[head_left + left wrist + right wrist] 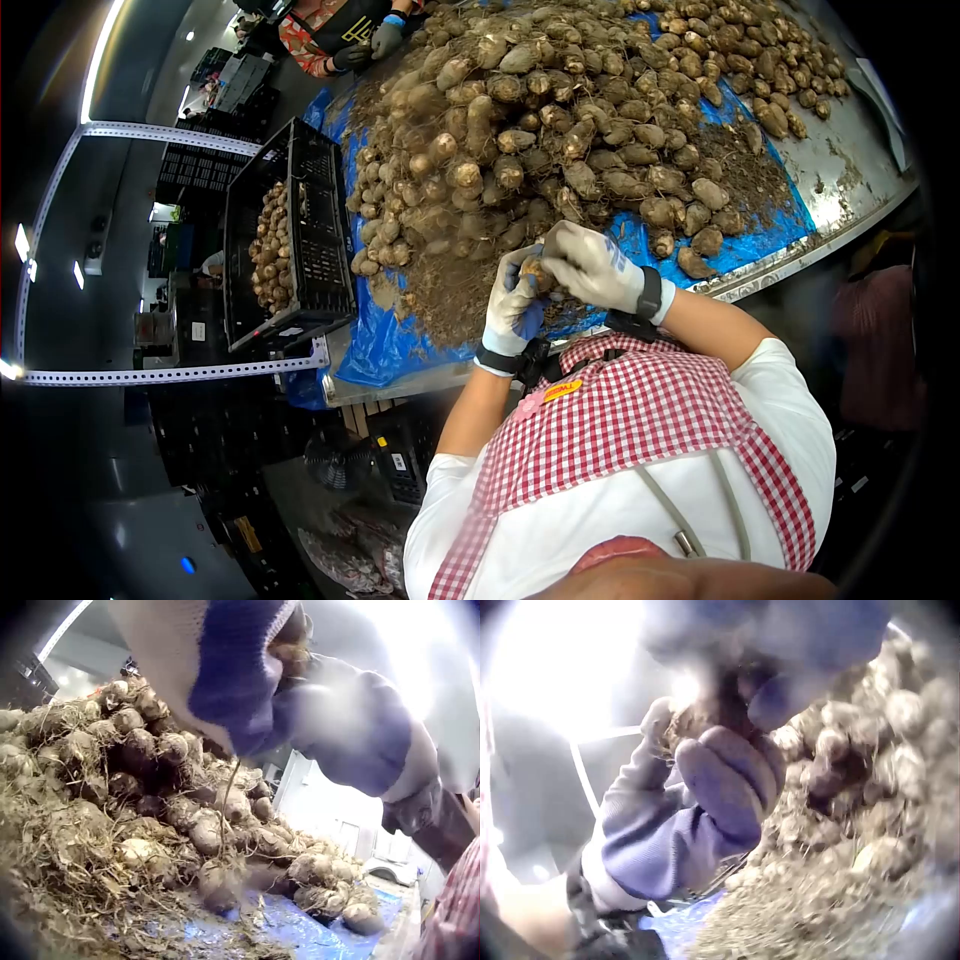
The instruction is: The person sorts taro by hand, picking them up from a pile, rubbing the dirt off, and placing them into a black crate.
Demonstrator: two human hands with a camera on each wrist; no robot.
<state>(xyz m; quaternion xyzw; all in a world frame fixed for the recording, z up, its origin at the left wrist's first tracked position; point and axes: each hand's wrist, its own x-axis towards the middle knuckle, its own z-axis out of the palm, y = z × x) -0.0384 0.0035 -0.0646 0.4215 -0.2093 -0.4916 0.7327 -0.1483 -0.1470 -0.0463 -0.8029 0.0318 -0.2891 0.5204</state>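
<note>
Left hand [512,308], in a white-and-blue knitted glove [505,337], curls round a small, brown, rough-skinned tuber [538,275], held up near a broad heap of soil-caked, rooty brown tubers [560,140]. Right of it, the right hand [597,268], in a matching glove [622,287], pinches the same tuber. Farther right, crumpled blue plastic sheeting [755,248] lies on a silvery metal table [828,203].
</note>
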